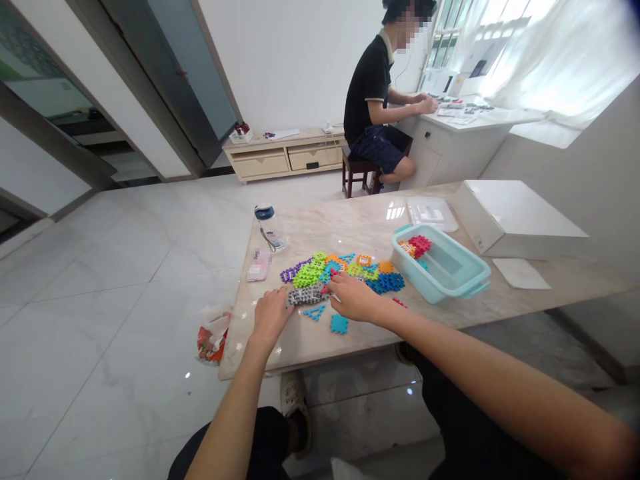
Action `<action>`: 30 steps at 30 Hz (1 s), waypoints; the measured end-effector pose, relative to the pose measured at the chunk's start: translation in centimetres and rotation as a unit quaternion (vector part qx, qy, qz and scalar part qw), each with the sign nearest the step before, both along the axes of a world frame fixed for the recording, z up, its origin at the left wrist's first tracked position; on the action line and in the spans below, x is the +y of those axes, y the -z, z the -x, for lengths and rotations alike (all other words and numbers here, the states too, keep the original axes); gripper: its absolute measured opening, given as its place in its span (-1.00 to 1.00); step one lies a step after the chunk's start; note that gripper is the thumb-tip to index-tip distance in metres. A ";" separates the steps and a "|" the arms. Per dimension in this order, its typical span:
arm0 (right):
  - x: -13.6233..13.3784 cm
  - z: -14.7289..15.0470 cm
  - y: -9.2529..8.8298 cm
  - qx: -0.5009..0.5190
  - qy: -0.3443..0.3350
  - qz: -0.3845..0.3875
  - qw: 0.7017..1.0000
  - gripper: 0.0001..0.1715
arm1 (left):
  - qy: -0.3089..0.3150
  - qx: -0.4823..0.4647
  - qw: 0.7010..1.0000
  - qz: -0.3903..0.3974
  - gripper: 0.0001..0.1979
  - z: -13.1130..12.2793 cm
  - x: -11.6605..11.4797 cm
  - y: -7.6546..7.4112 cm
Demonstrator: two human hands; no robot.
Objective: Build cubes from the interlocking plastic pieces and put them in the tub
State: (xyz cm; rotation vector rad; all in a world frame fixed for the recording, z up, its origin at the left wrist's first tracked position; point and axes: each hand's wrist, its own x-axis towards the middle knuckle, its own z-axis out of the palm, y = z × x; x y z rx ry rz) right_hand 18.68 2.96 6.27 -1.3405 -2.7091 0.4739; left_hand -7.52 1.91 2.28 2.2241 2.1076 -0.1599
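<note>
My left hand (271,315) and my right hand (354,298) both grip a grey toothed plastic piece (305,296) low over the marble table (350,230). My fingers are closed on its two ends. Just beyond lies a pile of colourful interlocking tiles (340,270): green, purple, orange and blue. A loose blue square tile (339,324) and a blue triangle piece (315,312) lie near my hands. To the right stands a light-blue plastic bin (443,267) with a red tile (420,245) and an orange one inside.
A clear bottle with a blue cap (267,227) and a small pink packet (259,265) sit at the table's left. A transparent lid (430,213) and a white box (515,217) lie at the right. A snack bag (213,333) lies on the floor. Another person (380,100) sits at a far desk.
</note>
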 end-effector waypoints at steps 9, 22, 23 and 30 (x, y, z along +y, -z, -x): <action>0.7 0.3 -0.1 -0.019 0.002 0.017 1.000 -0.67 | -0.079 0.010 0.996 0.029 -0.55 0.6 -0.9 -2.3; 1.7 4.1 0.7 0.079 0.077 0.108 0.988 -0.61 | -0.023 -0.264 0.961 -0.075 -0.51 0.8 -1.6 -2.5; 1.7 4.2 0.8 0.109 0.094 0.131 0.981 -0.59 | 0.005 -0.290 0.954 -0.080 -0.51 0.2 -1.7 -2.4; 1.6 2.7 1.9 0.334 0.135 0.294 0.885 -0.77 | 0.109 -0.369 0.920 -0.083 -0.46 -2.4 -2.7 -2.9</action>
